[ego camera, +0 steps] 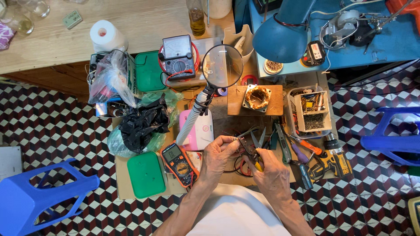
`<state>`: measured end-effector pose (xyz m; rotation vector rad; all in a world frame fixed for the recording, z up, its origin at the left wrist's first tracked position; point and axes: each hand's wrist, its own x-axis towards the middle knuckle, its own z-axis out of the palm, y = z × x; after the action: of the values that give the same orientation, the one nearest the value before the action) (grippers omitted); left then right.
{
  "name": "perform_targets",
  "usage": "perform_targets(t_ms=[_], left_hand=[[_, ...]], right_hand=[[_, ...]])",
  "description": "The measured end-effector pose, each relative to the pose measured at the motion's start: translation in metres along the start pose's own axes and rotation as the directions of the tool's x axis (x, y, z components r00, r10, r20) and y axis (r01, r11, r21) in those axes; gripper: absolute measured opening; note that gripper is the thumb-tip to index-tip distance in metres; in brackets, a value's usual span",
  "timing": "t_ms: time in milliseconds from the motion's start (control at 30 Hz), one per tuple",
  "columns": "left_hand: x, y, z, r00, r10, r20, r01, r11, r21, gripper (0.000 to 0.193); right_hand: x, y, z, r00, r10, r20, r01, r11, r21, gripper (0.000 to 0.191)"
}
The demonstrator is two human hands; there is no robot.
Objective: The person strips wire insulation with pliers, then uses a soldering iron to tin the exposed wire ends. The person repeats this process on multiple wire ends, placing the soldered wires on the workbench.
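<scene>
My left hand (220, 156) pinches a bundle of thin wires (246, 133) between thumb and fingers, just above my lap. My right hand (272, 175) grips small snips (256, 146) with yellow handles, their open blades pointing up beside the wire ends. Both hands meet over the front edge of a low cluttered workbench (232, 124). An orange digital multimeter (178, 164) lies just left of my left hand. Screwdrivers and a cordless drill (326, 157) lie to the right of my right hand.
A magnifying glass (222, 66) on a flexible arm rises above the hands. Behind it are an analog meter (178, 57), a blue lamp (284, 35), a parts tray (311, 111), green lids (146, 174) and plastic bags (142, 122). Blue plastic stools (35, 196) stand on the chequered floor at both sides.
</scene>
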<state>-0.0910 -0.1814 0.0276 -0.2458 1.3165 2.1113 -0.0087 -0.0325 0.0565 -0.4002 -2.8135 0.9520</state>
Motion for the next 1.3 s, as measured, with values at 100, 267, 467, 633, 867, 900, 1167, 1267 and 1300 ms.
perform_targets(t_ms=[100,267,467,633,867,900,1167,1267,1300], left_hand=[[-0.004,-0.001,0.004,1.000,-0.002,0.006,0.002,0.999,0.043,0.024],[-0.012,-0.007,0.011,0.997,-0.042,-0.058,0.048,0.992,0.113,0.025],[-0.007,-0.020,0.018,0.991,-0.034,-0.128,0.056,0.983,0.173,0.023],[-0.007,-0.029,0.025,0.990,-0.013,-0.144,0.049,0.968,0.247,0.023],[-0.030,-0.012,0.013,0.970,-0.073,-0.232,0.135,0.955,0.265,0.024],[-0.035,-0.009,0.011,0.967,-0.107,-0.230,0.162,0.958,0.235,0.024],[-0.053,0.019,0.008,0.993,-0.095,-0.074,0.107,0.978,0.180,0.027],[-0.057,0.024,0.007,0.994,-0.101,-0.035,0.106,0.975,0.195,0.028],[-0.058,0.025,0.008,0.994,-0.102,-0.028,0.106,0.973,0.207,0.029]], right_hand=[[-0.006,0.004,-0.004,0.995,0.065,0.072,-0.067,0.998,0.022,0.031],[-0.016,0.006,-0.008,0.989,0.113,0.096,-0.115,0.993,0.006,0.030],[-0.023,0.007,-0.010,0.976,0.197,0.090,-0.200,0.980,0.021,0.026],[-0.034,0.013,-0.010,0.928,0.333,0.170,-0.355,0.927,0.123,0.024],[-0.019,0.097,-0.011,0.627,0.743,0.234,-0.777,0.617,0.124,0.039],[-0.020,0.110,-0.008,0.651,0.721,0.238,-0.749,0.660,0.051,0.040],[-0.002,0.099,-0.009,0.981,0.187,-0.046,-0.192,0.972,-0.135,0.049],[-0.010,0.047,-0.028,0.970,0.173,0.174,-0.231,0.881,0.413,0.038],[-0.011,0.031,-0.034,0.979,0.111,0.169,-0.174,0.888,0.426,0.037]])
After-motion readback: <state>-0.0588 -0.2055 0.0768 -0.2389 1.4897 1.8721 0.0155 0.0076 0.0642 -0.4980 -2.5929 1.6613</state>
